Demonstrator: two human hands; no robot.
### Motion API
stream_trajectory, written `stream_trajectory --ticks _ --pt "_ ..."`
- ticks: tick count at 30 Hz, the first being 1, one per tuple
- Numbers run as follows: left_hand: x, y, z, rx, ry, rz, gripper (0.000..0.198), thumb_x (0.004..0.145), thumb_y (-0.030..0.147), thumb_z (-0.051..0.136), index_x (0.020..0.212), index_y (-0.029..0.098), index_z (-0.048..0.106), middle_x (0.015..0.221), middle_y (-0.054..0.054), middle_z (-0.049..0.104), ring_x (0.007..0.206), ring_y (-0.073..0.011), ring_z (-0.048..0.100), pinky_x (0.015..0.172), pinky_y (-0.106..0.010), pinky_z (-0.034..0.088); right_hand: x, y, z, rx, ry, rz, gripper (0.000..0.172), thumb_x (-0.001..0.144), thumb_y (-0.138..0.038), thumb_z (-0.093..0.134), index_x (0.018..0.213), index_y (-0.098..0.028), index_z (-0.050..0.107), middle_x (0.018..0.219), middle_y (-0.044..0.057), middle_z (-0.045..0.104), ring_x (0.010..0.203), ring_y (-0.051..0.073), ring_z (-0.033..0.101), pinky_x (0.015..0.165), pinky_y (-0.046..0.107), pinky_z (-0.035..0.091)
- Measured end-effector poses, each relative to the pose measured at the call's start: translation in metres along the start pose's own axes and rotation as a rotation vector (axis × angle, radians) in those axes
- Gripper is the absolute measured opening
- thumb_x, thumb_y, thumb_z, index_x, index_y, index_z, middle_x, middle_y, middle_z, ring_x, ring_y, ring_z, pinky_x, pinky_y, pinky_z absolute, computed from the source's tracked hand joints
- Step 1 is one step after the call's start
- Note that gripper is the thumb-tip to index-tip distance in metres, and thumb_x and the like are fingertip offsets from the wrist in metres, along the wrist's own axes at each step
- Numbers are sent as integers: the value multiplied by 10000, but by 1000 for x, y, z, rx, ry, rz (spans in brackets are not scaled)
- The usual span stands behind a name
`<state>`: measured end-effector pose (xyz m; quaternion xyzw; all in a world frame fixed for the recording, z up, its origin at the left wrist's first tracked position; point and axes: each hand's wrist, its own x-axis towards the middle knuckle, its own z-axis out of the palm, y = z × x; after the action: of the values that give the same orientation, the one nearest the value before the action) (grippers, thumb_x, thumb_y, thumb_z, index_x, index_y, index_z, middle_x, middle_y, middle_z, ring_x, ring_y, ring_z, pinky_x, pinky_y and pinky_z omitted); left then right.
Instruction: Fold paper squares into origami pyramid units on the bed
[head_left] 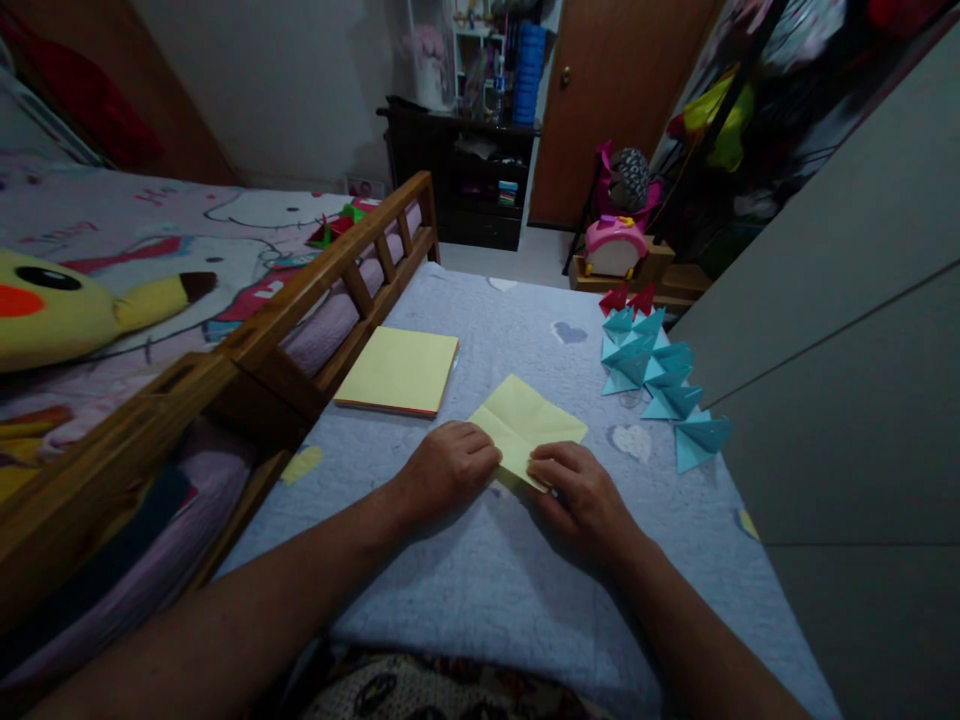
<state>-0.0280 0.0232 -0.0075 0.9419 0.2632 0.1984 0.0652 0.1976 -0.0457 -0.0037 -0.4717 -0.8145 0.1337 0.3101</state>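
A pale yellow sheet of origami paper (pixel 523 412) with crease lines lies turned cornerwise on the bedspread, its near part between my hands. My left hand (pixel 454 462) is closed at the paper's left near edge, fingers curled and pressed together. At the right near edge my right hand (pixel 581 492) pinches the paper between thumb and fingers. The near edge appears lifted or bent up; my fingers hide part of it. Beyond my left hand rests a stack of square paper (pixel 401 370), yellow on top.
Folded blue paper pieces (pixel 675 400) stand in rows at the right, with red folded pieces (pixel 628 300) behind them. A wooden bed rail (pixel 322 280) runs along the left. A light cabinet (pixel 847 400) borders the right side of the blue bedspread (pixel 450 620).
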Motion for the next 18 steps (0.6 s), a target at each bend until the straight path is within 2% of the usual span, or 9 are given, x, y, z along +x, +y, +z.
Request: stream_trajectory --ticks 6,10,15,18 --pt "-2 -7 0 -154 8 -160 57 880 151 623 850 168 668 924 -68 637 902 -225 588 801 -358 486 2 5 2 127 14 135 171 965 -203 521 846 -204 644 855 50 645 820 181 597 734 318 491" --pt "-4 -16 -4 -211 -16 -274 84 830 106 646 854 183 667 929 -50 605 922 -223 581 823 -359 491 3 10 5 114 42 194 186 956 -207 513 799 -206 611 787 38 630 750 172 585 670 290 461" --pt "-5 -18 -5 -213 18 -276 131 832 58 626 817 183 662 906 -42 606 886 -208 584 782 -335 488 3 10 4 111 67 221 195 953 -218 510 771 -209 578 727 17 600 681 157 564 615 272 430" --pt "-5 -16 -1 -157 65 -228 155 865 64 602 795 186 666 893 -40 613 849 -196 575 731 -310 474 2 6 -2 134 69 148 158 947 -194 506 812 -208 586 761 25 611 725 164 580 657 286 452"
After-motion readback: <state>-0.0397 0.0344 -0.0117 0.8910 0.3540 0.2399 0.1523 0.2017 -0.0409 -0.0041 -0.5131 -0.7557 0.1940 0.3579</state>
